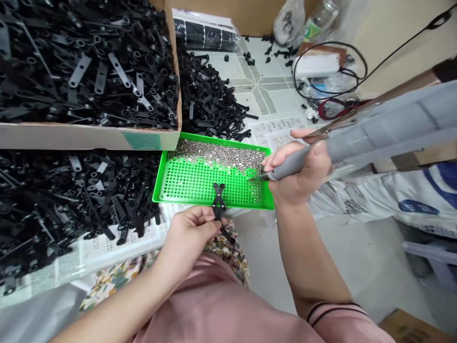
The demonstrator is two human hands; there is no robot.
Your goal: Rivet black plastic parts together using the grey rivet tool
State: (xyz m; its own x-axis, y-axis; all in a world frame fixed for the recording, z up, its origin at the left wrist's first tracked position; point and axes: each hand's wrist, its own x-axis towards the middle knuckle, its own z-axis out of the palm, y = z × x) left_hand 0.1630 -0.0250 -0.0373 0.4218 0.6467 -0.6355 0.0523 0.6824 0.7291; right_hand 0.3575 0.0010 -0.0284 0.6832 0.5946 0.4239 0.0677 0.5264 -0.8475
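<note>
Between the thumb and fingers of my left hand (194, 227) is a black jointed plastic part (219, 196), its crossed arms reaching over the near rim of a green tray (214, 206). My right hand (300, 176) is wrapped round a grey electric screwdriver (291, 164), whose tip points down at the tray's right side. Small silvery screws (217, 153) lie heaped along the tray's far side, and some sit upright in holes of its perforated bottom near the tip. The exact contact of the tip is too small to tell.
A cardboard box (150, 139) full of black plastic pieces stands at upper left. More loose black pieces (210, 95) lie behind the tray and at left. A coiled black cable (330, 43), red-handled scissors (332, 108) and a bottle (321, 21) are at the upper right.
</note>
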